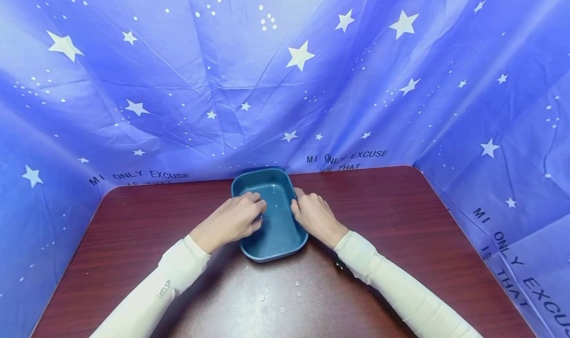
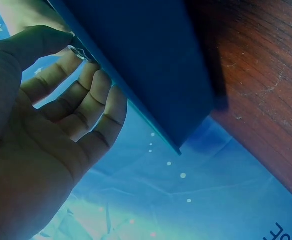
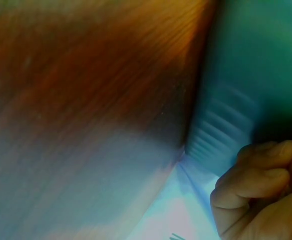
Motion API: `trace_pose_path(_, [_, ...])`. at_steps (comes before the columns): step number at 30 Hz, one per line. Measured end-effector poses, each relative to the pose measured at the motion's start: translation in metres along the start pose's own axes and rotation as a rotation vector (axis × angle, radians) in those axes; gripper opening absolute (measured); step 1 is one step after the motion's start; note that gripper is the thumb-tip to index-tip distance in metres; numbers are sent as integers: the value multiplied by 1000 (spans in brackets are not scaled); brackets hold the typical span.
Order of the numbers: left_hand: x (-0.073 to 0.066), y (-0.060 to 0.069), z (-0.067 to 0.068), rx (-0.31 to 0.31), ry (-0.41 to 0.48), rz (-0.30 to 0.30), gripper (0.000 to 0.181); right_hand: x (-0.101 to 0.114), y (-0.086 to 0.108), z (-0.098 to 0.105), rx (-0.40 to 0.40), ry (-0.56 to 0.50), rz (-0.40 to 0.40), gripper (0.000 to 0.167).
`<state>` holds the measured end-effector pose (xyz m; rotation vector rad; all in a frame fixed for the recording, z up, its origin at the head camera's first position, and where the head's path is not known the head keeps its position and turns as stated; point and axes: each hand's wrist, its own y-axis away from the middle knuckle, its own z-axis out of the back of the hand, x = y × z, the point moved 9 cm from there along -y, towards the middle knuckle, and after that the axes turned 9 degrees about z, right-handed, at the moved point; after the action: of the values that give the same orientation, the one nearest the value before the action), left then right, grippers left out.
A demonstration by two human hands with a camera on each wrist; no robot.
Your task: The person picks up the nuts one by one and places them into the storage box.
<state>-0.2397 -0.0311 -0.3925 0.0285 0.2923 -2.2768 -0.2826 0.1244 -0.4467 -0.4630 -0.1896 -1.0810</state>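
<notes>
Tray [image 1: 273, 241] lengthwise, near to far; small rings [image 1: 261, 299] off its near end

Table [image 1: 378, 194]: dark wood-grain top; bears the tray close to its far edge. Tray: long axis runs near–far, far end leaning slightly L, btwn L hand [image 1: 229, 221] and R hand [image 1: 317, 214]. L hand: reaches over the L wall, fingertips above the interior; thumb & index brought together on a small shiny piece [image 2: 78, 51], prob. a ring. R hand: at the R wall, fingers curled, apparently on the rim; exact contact partly hidden. Small rings: approx. 6 on the tabletop, plus one visible on the tray floor. Key relation (judged): loose rings lie nearer the person than either grip; L-most is closer to L hand, R pair slightly closer to R hand.
</notes>
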Motion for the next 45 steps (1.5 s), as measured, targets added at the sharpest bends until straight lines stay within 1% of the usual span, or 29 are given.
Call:
trace_pose_path(8, [3, -5, -3, 5, -2, -6, 13, 1, -1, -2, 9, 7, 1, 36])
trace_pose_path(16, [1, -9, -3, 5, 10, -15, 14, 3, 0, 0, 13, 3, -1, 35])
trace_pose_path(23, [0, -10, -5, -9, 17, -20, 15, 4, 2, 3, 13, 20, 6, 32])
trace_pose_path(29, [1, -11, -5, -2, 26, -10, 14, 5, 2, 2, 12, 25, 10, 33])
trace_pose_path(35, [3, -11, -8, 11, 28, 0, 15, 7, 2, 2, 10, 35, 19, 33])
trace_pose_path(38, [4, -10, -9, 16, 26, 1, 16, 7, 2, 2, 7, 34, 20, 33])
trace_pose_path(42, [5, -10, -8, 2, -2, 6, 17, 6, 3, 3, 8, 26, 16, 32])
trace_pose_path(45, [7, -8, -8, -5, -37, 28, 17, 4, 2, 2, 10, 23, 13, 31])
